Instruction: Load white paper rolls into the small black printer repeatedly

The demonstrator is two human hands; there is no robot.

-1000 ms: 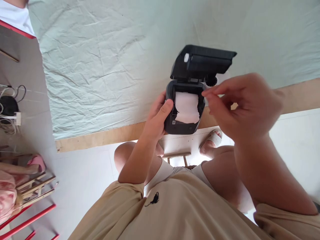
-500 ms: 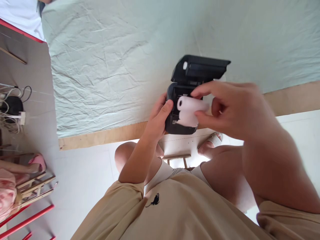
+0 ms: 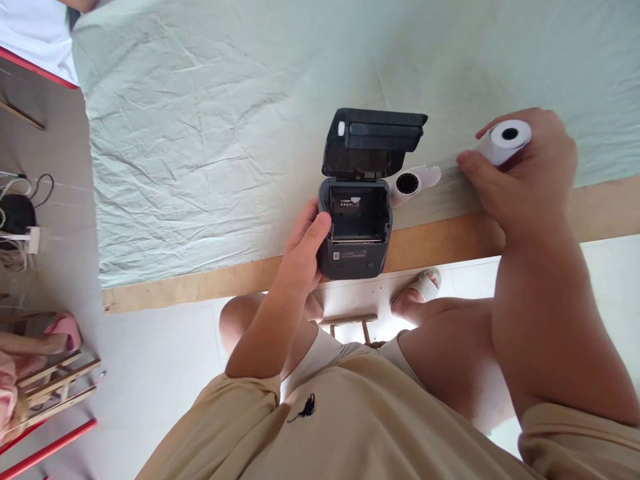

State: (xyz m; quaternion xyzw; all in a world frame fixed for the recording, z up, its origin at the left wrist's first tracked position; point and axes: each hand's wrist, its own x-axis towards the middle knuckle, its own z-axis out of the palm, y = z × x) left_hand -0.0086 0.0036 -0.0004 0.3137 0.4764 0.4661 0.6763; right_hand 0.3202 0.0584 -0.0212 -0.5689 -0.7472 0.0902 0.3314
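Observation:
A dark grey portable printer (image 3: pixel 353 257) has its lid (image 3: pixel 375 137) swung up, and no roll lies in its paper bay. My left hand (image 3: pixel 307 243) grips the printer's left side, thumb on top. To the right, my right hand (image 3: pixel 530 167) is closed around a white paper roll (image 3: pixel 500 150), whose end with a small dark core faces up. A second white roll (image 3: pixel 413 187), with a wide black core and a torn paper end, is on the table against the printer's right side.
A pale green wrinkled cloth (image 3: pixel 225 133) covers the table, leaving a wooden edge (image 3: pixel 180 290) bare in front. At the left are cables with a black device (image 3: pixel 17 213), a wooden rack (image 3: pixel 60 387) and parts of other people.
My right hand has moved right, away from the printer's bay, with a paper roll in it. The bay and the second roll now show. The printer has shifted slightly left in view.

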